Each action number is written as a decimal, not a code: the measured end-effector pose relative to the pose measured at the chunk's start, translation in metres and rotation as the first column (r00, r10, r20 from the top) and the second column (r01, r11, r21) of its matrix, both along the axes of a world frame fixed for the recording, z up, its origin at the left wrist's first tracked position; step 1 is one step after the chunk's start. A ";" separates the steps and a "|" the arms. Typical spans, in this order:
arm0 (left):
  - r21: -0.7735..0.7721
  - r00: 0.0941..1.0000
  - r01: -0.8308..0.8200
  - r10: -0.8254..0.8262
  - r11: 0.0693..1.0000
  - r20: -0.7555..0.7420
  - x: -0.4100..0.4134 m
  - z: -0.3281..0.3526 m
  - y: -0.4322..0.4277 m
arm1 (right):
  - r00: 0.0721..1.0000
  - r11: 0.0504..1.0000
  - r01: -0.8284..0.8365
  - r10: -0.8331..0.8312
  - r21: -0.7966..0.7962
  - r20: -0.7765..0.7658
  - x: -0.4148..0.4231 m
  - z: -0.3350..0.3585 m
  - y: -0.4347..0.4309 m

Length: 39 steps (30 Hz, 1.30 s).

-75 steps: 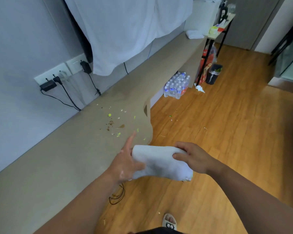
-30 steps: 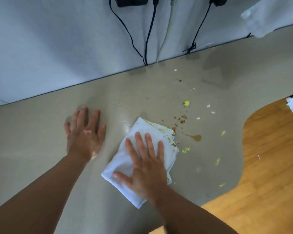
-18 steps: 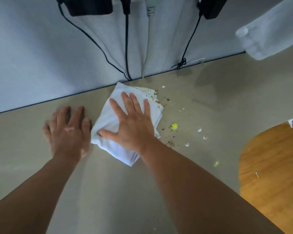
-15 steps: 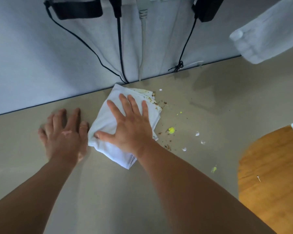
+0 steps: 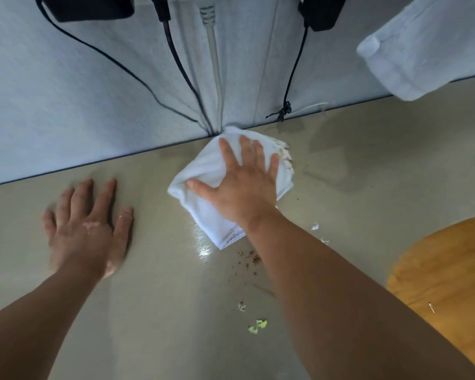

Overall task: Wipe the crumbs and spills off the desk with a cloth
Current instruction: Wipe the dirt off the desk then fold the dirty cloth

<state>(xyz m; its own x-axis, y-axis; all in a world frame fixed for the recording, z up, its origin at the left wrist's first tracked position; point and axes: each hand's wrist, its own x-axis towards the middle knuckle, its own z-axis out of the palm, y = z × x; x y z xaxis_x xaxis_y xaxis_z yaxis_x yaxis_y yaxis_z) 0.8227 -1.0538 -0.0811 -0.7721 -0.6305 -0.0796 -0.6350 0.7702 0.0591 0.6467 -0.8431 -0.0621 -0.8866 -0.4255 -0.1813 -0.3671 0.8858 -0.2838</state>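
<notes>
White cloth (image 5: 205, 168) beneath flat right hand (image 5: 244, 193), fingers straight; crumbs (image 5: 254, 260) just off cloth's near corner; left hand (image 5: 88, 234) flat, farther off.

One left hand (image 5: 87, 234), one right hand (image 5: 244, 193), one cloth (image 5: 217, 223), one desk (image 5: 162, 325), two black adapters (image 5: 88, 6) (image 5: 322, 12)

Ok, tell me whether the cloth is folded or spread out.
Folded: the white cloth under the right hand shows several stacked layers at its near corner and along its stained right edge.
</notes>
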 end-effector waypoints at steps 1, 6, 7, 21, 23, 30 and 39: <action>-0.001 1.000 0.002 -0.002 1.000 -0.001 -0.001 0.000 0.000 | 0.999 0.999 0.040 -0.040 0.032 0.002 -0.006 0.001 0.011; -0.002 1.000 0.006 -0.006 1.000 -0.014 0.000 -0.001 0.000 | 0.973 0.967 0.230 -0.229 0.109 -0.025 -0.032 0.000 0.079; -0.001 1.000 0.009 -0.009 1.000 -0.015 0.001 -0.001 0.000 | 0.967 0.961 0.256 -0.254 0.104 -0.029 -0.034 0.000 0.085; 0.003 0.999 0.006 -0.006 1.000 0.048 -0.002 -0.002 -0.001 | 0.999 0.999 0.035 -0.034 0.016 -0.042 0.137 -0.004 0.001; 0.004 0.999 0.007 -0.007 1.000 0.038 -0.001 -0.001 -0.002 | 0.999 0.999 0.043 -0.042 0.028 -0.033 0.109 -0.004 0.007; -0.012 1.000 0.011 -0.011 1.000 0.015 -0.002 0.001 -0.001 | 0.933 0.928 0.350 -0.358 0.125 0.046 -0.048 0.002 0.054; -0.014 1.000 0.014 -0.014 1.000 0.010 -0.003 -0.003 -0.004 | 0.825 0.813 0.559 -0.565 0.165 -0.014 -0.070 0.001 0.116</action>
